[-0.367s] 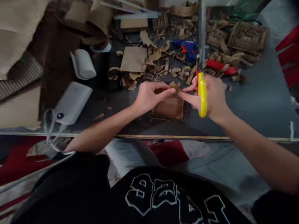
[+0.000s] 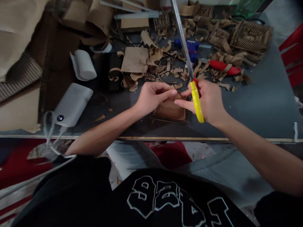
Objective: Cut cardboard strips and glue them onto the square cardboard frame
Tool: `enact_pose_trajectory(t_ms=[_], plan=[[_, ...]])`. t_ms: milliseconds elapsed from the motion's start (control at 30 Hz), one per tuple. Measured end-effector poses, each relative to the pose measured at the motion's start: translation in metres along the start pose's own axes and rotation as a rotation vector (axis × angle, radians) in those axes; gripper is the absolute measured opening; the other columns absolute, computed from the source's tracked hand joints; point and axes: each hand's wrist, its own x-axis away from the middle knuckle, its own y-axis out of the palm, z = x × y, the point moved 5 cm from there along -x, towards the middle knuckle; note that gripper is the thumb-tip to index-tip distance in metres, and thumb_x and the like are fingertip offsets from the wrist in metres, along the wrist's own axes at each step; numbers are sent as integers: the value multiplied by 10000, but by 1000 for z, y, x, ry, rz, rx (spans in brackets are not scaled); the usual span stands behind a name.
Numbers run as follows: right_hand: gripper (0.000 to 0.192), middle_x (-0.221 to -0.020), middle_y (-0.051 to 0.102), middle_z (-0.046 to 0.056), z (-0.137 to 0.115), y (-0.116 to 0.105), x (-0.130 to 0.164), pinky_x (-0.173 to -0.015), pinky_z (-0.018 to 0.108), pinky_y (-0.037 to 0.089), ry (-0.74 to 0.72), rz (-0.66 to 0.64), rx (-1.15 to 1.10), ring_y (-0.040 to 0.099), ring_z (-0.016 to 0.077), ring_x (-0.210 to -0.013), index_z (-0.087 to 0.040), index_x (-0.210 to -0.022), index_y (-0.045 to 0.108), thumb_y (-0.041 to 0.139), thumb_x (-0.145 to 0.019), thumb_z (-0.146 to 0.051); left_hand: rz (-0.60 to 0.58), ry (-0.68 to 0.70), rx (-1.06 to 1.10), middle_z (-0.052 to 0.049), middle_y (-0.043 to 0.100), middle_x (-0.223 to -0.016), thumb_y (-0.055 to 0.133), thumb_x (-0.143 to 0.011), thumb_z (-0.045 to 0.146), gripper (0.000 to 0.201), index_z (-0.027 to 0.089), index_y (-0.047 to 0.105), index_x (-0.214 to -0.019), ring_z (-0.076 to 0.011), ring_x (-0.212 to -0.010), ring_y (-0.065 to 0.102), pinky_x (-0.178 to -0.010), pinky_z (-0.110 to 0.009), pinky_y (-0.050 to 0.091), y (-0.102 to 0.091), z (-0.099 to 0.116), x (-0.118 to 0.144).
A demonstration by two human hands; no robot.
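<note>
Head-worn view, down onto table (image 2: 248,104)

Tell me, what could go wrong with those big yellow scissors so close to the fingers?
The right hand grips the long yellow-handled scissors while also pinching at the small brown cardboard square, so the long metal blades swing about above the table and might poke someone. The left hand works right beside the handle and may get bumped. The cardboard scraps nearby could be knocked around.
</note>
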Motion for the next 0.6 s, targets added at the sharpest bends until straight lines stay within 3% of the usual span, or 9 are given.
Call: enact_pose_trajectory(t_ms=[100,200,400,500,600], plan=[[626,-603,582,-45,0,0,1,-425,289,429,148,-56,-250,559,140,-482,-245,-767,480,903,-589,-671,16,101,33,-3,711,-711,812,-783,588,423,169,776,-829,-55,-542,580,-539,-193,478,-7,1,-5],[648,-467,429,-113,-2,8,1,-320,257,303,223,-188,-543,404,85,-333,-262,-748,403,871,-641,-698,-25,204,57,-1,722,-782,776,-828,579,387,196,779,-883,-65,-579,619,-584,-214,514,-14,0,-11],[691,-608,624,-94,4,14,-2,-294,201,330,251,-194,-766,438,40,-321,-252,-767,384,1004,-539,-452,-125,230,90,-1,737,-914,799,-828,523,343,216,785,-981,-75,-677,669,-658,-222,548,-15,-4,-14],[675,-589,604,-102,7,14,-2,-286,179,312,287,-163,-788,431,28,-320,-242,-772,406,1016,-520,-383,-183,191,99,7,742,-908,880,-755,457,421,230,774,-1093,-96,-749,690,-693,-221,567,-10,-5,-13],[679,-535,530,-123,5,14,-2,-289,171,304,279,-154,-781,418,28,-316,-243,-771,402,1011,-524,-414,-228,194,102,-3,750,-889,887,-751,443,410,210,783,-1072,-100,-756,697,-685,-208,572,-6,-3,-12]])
